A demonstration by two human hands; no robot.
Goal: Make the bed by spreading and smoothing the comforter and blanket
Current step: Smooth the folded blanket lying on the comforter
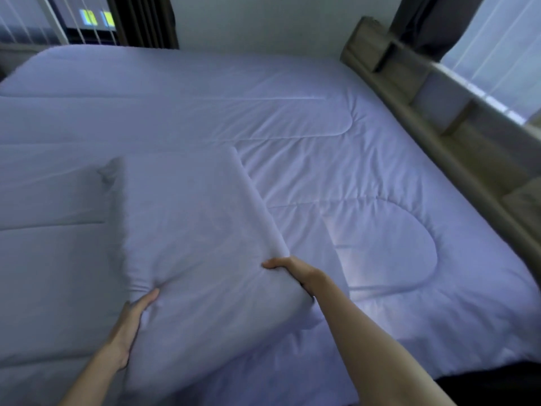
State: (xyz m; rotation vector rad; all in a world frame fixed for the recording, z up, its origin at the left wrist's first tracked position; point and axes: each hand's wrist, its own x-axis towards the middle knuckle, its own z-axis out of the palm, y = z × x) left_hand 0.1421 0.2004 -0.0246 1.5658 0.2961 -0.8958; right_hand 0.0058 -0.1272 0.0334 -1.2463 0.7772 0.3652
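A white quilted comforter (322, 159) lies spread flat over the whole bed. On top of it, at the near left, a folded white blanket (190, 224) is lifted at its near edge. My left hand (131, 323) grips the blanket's near left corner, thumb on top. My right hand (292, 272) grips its near right edge, fingers curled over the fold. The blanket's far end rests on the comforter, and a small corner sticks up at its far left.
A wooden headboard with open shelf compartments (439, 112) runs along the bed's right side. Dark curtains (146, 19) and windows with white blinds stand behind the far edge. Dark floor (497, 388) shows at the near right corner.
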